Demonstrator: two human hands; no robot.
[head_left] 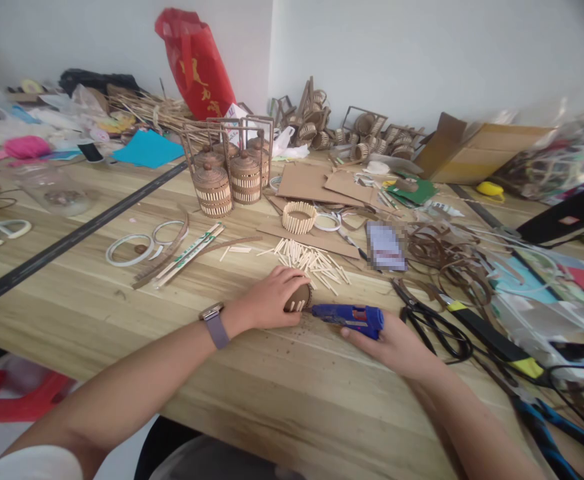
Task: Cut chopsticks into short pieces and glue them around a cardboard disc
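Note:
My left hand [272,297], with a watch on its wrist, is closed around a small brown round piece [299,295] that has a few pale sticks on its side. Fingers cover part of that piece. In my right hand [389,343] is a blue glue gun [352,317], its nozzle pointing left at the round piece, touching or very close to it. Just beyond the hands lies a loose pile of short wooden sticks [312,261]. Behind the pile stands a ring of upright sticks [299,218].
Lidded stick baskets [213,190] with tall handles stand at the back. Rolls of white tape [129,250] and packaged chopsticks [189,253] lie left. To the right are black scissors [435,323], a yellow-black cutter [495,337], blue-handled pliers [547,427] and coiled brown strips [439,250].

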